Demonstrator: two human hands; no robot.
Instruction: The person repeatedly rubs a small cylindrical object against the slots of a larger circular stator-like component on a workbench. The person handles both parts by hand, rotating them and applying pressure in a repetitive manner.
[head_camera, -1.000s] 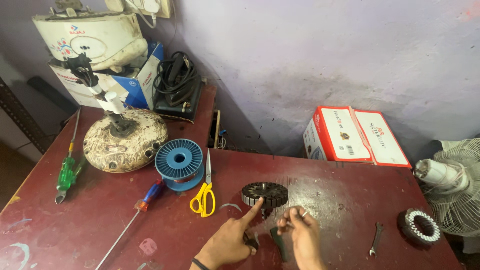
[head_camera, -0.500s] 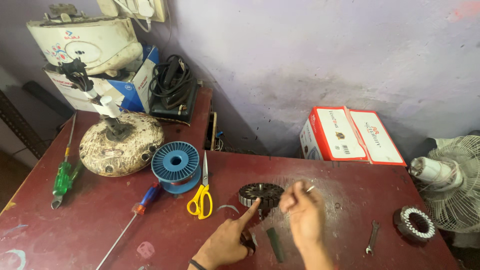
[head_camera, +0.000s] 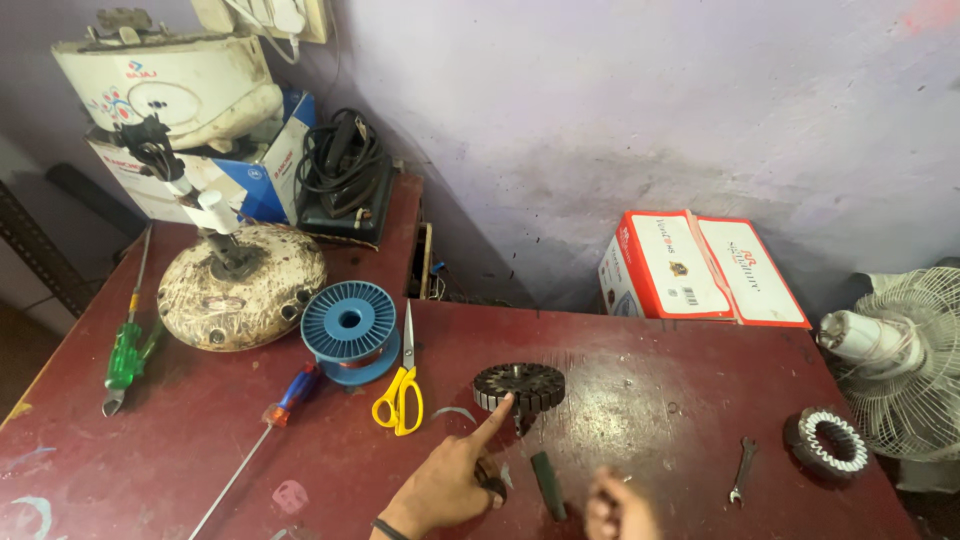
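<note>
A dark slotted motor core lies on the red-brown table near its front middle. My left hand points with the index finger stretched out, its tip touching the core's near edge; the other fingers are curled. A small dark object sits by that thumb, and I cannot tell whether it is held. My right hand is blurred at the bottom edge with its fingers drawn in, and what it holds is unclear. A dark green strip lies on the table between the two hands.
Left of the core lie yellow-handled scissors, a blue wire spool, a red-and-blue screwdriver, a green screwdriver and a worn fan motor housing. To the right are a wound stator, a small spanner, red-and-white boxes and a table fan.
My right hand has dropped from above the core down to the bottom edge. The left index finger stays on the core. The view has shifted slightly.
</note>
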